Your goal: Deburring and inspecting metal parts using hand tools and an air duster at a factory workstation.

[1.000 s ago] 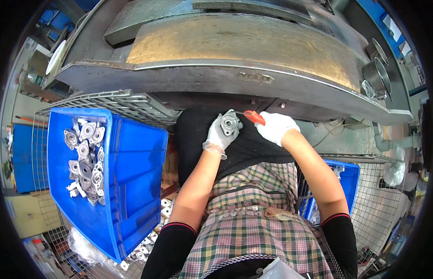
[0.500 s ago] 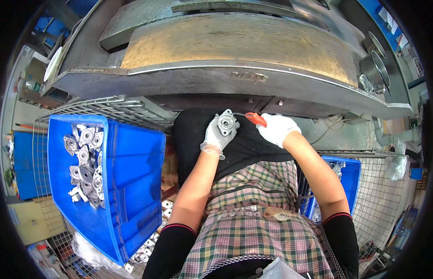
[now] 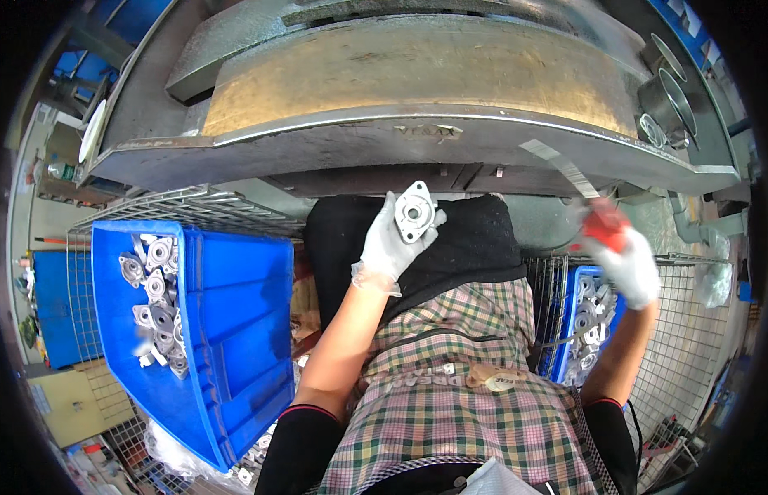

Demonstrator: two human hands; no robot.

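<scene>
My left hand (image 3: pixel 389 247), in a white glove, holds a silver cast metal flange (image 3: pixel 415 213) above the black cloth over my lap. The flange has a round bore in the middle and a bolt hole at each end, with its flat face up. Out to the right, my gloved right hand (image 3: pixel 631 268) is wrapped round the red handle of a flat file (image 3: pixel 565 172). Its long metal blade points up and left, away from the flange. Motion blurs this hand and the handle.
At my left a tilted blue bin (image 3: pixel 243 330) holds several castings (image 3: pixel 159 289). Another blue bin (image 3: pixel 564 318) with castings stands at my right by a wire mesh cage (image 3: pixel 681 330). A metal bench (image 3: pixel 318 157) with a worn plate (image 3: pixel 425 78) and a metal pot (image 3: pixel 666 107) lies ahead.
My right hand has swung out to the right with the file, away from the flange. The flange has tipped in my left hand and now shows a flatter face.
</scene>
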